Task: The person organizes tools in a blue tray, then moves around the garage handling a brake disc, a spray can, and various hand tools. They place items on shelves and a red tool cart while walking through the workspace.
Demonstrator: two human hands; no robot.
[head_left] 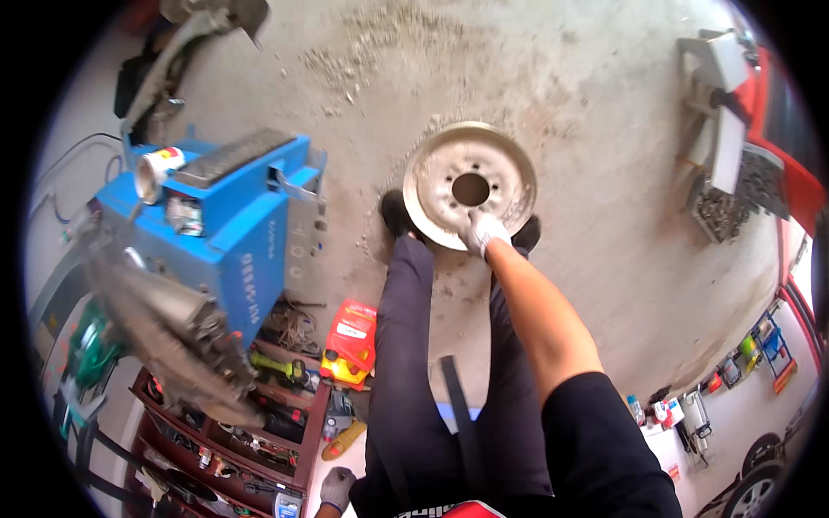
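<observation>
The gloved right hand is gripping the lower rim of a round metal brake drum, fingers curled around its edge. The drum is resting on the concrete floor between the person's shoes. The gloved left hand is hanging low beside the leg, its fingers loosely curled on nothing.

You have one view only, from the camera worn on your head, looking steeply down your own body to the dusty grey concrete floor. It sits high above the floor, so your dark trouser legs run up the middle of the picture. The wide fisheye lens bends edges toward a dark round rim. Your left side holds the blue metal machine cabinet; your right side reaches the red vehicle body at the far rim
</observation>
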